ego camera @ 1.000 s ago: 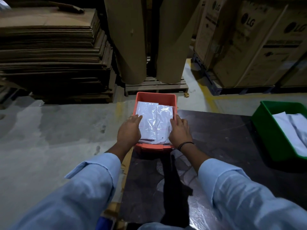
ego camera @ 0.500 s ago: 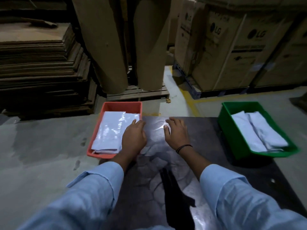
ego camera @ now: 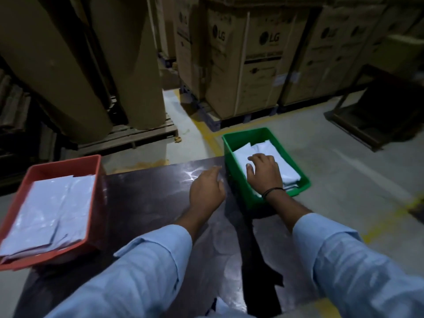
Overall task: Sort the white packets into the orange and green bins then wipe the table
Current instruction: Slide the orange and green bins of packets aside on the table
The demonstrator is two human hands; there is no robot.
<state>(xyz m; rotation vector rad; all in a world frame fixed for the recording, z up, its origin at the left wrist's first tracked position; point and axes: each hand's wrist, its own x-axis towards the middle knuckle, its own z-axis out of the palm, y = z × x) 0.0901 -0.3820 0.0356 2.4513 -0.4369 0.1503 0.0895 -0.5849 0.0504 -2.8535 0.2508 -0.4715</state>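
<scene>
The cardboard boxes (ego camera: 252, 65) behind the green bin (ego camera: 246, 133) bore "LG" in black; their smaller print could not be read. Inside the green bin the right hand (ego camera: 263, 173) lay on the white packets (ego camera: 286, 166), fingers spread, grasping nothing. Just left of the green bin the left hand (ego camera: 206, 189) hung over the dark glossy table (ego camera: 149, 198), fingers relaxed and empty. Well left of the green bin sat the orange bin (ego camera: 64, 162), likewise holding white packets. Concrete floor (ego camera: 344, 175) with a yellow line (ego camera: 206, 134) lay behind the green bin.
</scene>
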